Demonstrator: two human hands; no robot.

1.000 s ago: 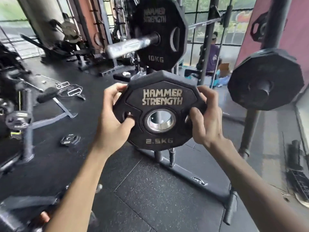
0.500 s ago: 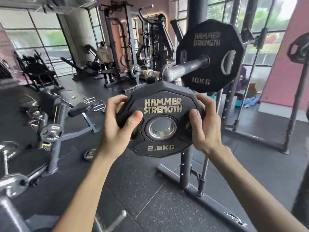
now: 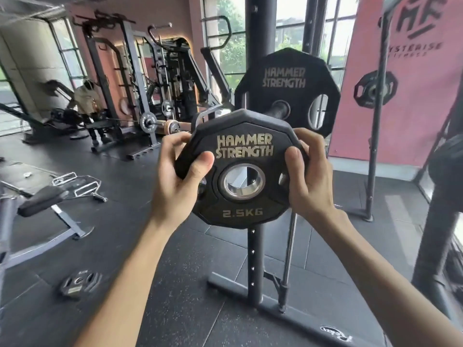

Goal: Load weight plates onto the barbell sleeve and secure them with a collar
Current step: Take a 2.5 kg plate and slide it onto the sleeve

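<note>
Head view: left grip (image 3: 179, 179) and right grip (image 3: 309, 176) clamp the small plate (image 3: 244, 146) by its side edges, upright before the sleeve (image 3: 278, 110); big plate (image 3: 285, 71) behind, open floor (image 3: 155, 259) left.

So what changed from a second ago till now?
The 2.5 kg plate rose to the barbell sleeve, its top edge now covering most of it; not slid on yet. The left hand and right hand still grip its sides; the 10 kg plate stays on the sleeve.
</note>
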